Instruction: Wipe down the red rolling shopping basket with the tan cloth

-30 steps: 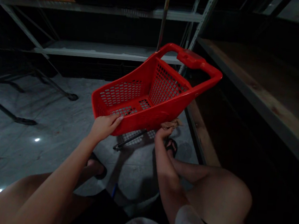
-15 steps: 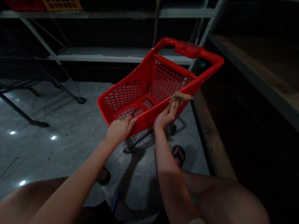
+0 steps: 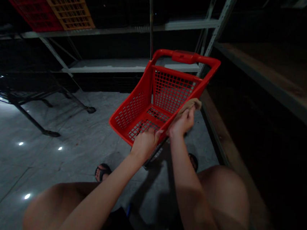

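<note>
Steadying hands: the left hand (image 3: 145, 143) curls over the near rim; the right hand (image 3: 182, 125) is closed on a crumpled tan cloth (image 3: 191, 104) against the side.
Red shopping cart (image 3: 156, 110): centre of frame, upright, lattice-walled plastic, looped handle uppermost.
Open room: grey tile floor (image 3: 74, 169), left and lower left.
Edges: metal shelving (image 3: 111, 68) behind; a long ledge (image 3: 275, 85) crowding the right.
Around: red crate (image 3: 33, 9) and orange crate (image 3: 67, 5), upper left; the person's knees hem in the bottom.
</note>
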Demonstrator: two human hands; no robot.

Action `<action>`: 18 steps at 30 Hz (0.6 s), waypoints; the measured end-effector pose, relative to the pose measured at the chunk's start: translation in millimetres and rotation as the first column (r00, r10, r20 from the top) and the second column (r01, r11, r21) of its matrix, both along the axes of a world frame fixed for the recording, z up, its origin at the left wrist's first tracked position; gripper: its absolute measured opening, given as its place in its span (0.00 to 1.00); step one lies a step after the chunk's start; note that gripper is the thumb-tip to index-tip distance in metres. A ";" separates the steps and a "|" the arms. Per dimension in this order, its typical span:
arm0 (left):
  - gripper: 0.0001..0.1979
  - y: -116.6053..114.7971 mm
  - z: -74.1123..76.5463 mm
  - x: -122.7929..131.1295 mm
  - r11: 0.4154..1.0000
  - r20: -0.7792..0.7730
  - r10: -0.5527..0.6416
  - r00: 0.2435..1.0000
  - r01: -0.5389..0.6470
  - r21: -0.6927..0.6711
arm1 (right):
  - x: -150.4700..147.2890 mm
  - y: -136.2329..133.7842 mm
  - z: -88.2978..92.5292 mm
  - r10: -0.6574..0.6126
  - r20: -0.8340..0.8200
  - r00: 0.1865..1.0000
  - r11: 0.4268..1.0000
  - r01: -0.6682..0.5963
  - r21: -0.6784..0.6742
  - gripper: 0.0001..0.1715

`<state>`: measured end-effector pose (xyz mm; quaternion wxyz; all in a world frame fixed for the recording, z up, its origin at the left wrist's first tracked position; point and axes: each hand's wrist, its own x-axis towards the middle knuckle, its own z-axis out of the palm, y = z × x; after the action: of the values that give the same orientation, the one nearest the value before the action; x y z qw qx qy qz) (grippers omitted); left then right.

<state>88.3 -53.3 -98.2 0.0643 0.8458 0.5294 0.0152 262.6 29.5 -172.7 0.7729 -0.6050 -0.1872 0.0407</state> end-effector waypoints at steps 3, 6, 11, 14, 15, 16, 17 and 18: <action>0.28 -21.8 2.6 -3.0 1.000 0.020 -0.017 1.000 0.018 -0.021 | 49.0 12.0 20.3 -0.011 0.159 0.987 1.000 0.010 0.006 0.36; 0.27 -36.0 2.0 -0.8 1.000 0.063 0.011 0.998 -0.011 -0.007 | 35.6 -15.8 19.5 0.066 0.261 0.963 0.997 -0.051 -0.062 0.33; 0.26 -27.6 -4.9 -7.5 0.995 0.242 0.073 0.968 -0.086 0.043 | -84.8 -124.9 -11.7 0.377 0.374 0.847 0.926 -0.336 -0.172 0.23; 0.27 -12.1 -10.8 -35.7 0.994 0.290 0.061 0.955 -0.085 0.072 | -135.0 -164.6 -24.6 0.506 0.410 0.759 0.861 -0.469 -0.196 0.23; 0.27 -6.9 -12.9 -48.7 0.992 0.254 0.049 0.966 -0.076 0.097 | -141.0 -166.9 -24.7 0.533 0.438 0.724 0.844 -0.493 -0.213 0.24; 0.26 -1.9 -15.1 -62.2 0.990 0.199 0.030 0.980 -0.056 0.129 | -142.4 -164.0 -22.5 0.558 0.473 0.682 0.826 -0.512 -0.236 0.24; 0.25 2.9 -17.5 -75.4 0.987 0.137 -0.001 0.991 -0.022 0.162 | -140.3 -156.9 -18.2 0.586 0.510 0.629 0.803 -0.532 -0.267 0.25; 0.24 7.6 -19.9 -87.2 0.981 0.083 -0.037 0.996 0.021 0.191 | -136.4 -146.8 -12.2 0.615 0.547 0.567 0.778 -0.549 -0.306 0.25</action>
<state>1.0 -45.7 -118.2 0.0064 0.8542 0.5100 0.1011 126.2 -117.4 -184.9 0.5776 -0.5255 -0.6165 0.1011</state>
